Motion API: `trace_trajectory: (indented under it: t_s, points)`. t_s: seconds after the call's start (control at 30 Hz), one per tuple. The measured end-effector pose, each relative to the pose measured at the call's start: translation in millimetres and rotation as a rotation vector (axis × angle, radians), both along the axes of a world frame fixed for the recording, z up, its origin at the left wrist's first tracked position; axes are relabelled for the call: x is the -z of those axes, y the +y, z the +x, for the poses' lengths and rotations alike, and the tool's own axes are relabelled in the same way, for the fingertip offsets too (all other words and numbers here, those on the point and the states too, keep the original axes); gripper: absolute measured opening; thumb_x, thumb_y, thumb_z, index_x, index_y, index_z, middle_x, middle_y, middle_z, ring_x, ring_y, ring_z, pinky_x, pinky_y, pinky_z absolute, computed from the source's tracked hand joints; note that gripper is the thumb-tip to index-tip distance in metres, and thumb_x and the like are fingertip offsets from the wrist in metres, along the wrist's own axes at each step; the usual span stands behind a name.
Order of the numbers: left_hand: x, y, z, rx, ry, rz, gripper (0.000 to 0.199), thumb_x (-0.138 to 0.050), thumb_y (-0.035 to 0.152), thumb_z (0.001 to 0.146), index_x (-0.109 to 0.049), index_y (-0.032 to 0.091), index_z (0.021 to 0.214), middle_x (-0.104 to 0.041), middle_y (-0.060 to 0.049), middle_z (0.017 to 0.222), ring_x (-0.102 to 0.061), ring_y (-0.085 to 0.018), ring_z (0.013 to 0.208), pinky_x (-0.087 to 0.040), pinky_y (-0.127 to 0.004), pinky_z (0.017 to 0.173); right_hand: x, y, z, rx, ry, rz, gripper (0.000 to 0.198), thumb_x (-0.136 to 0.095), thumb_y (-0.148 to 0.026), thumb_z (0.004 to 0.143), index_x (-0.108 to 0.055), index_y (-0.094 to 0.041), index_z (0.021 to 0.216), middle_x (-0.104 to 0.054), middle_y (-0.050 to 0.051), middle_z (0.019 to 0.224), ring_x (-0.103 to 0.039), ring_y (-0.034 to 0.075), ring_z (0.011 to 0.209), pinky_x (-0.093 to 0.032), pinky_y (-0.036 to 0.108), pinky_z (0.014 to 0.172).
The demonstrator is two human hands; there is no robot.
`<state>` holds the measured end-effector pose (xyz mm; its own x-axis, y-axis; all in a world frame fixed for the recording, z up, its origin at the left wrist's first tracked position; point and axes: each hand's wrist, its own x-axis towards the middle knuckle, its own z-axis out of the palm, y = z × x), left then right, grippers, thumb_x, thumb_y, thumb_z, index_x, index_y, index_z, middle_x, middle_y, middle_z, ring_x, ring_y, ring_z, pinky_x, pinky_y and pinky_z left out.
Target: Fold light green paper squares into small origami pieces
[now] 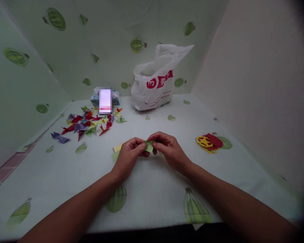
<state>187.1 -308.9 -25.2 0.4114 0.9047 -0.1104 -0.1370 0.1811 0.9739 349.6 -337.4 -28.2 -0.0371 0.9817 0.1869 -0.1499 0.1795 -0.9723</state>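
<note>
A small folded piece of green paper (149, 146) is pinched between my two hands above the table. My left hand (128, 153) grips its left edge with thumb and fingers. On the right edge, the thumb and fingertips of my right hand (170, 148) close on the same paper. Partly hidden behind my left hand lie flat paper sheets (117, 147), one yellow and one light green. Fingers cover much of the folded paper, so its full shape cannot be made out.
Many-coloured folded paper birds (83, 123) lie heaped at the left, before a blurred phone (105, 100) and a tissue box (94, 98). A white plastic bag (152, 91) stands at the back. Red and yellow paper cutouts (209, 142) lie on the right.
</note>
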Motion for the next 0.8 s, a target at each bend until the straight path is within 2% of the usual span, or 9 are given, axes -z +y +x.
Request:
trace_trajectory:
  t_s: [0.57, 0.8]
  points:
    - [1.5, -0.7, 1.2, 0.000, -0.120, -0.125, 0.015, -0.071, 0.027, 0.076, -0.066, 0.014, 0.078, -0.066, -0.002, 0.073, -0.061, -0.011, 0.061, -0.050, -0.025, 0.065, -1.4, -0.6, 1.0, 0.029, -0.071, 0.026, 0.015, -0.059, -0.013, 0.076, -0.072, -0.019, 0.080, -0.063, -0.002, 0.066, -0.053, 0.009, 0.057, -0.043, 0.024, 0.057]
    - [0.5, -1.8, 0.9, 0.027, -0.160, -0.130, 0.011, -0.071, 0.025, 0.076, -0.067, 0.014, 0.078, -0.065, -0.002, 0.074, -0.061, -0.011, 0.063, -0.050, -0.025, 0.066, -3.8, -2.4, 2.1, 0.051, -0.095, 0.032, 0.016, -0.057, -0.013, 0.076, -0.071, -0.019, 0.078, -0.061, -0.003, 0.065, -0.053, 0.009, 0.057, -0.042, 0.024, 0.056]
